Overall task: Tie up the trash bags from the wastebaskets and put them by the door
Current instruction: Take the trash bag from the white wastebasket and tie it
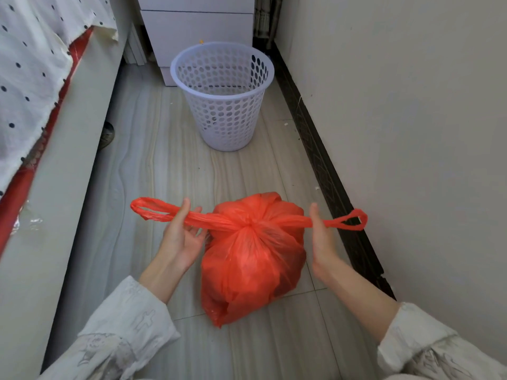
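A full red trash bag sits on the tiled floor in front of me, its two handles crossed in a knot at the top. My left hand grips the left handle, stretched out to the left. My right hand pinches the right handle, stretched toward the wall. Both handle loops stick out past my fingers. Beyond the bag stands a white perforated wastebasket, upright with no bag in it.
A bed frame with a dotted white cover runs along the left. A wall with a dark baseboard runs along the right. White drawers stand behind the wastebasket. A dark shoe pokes out under the bed.
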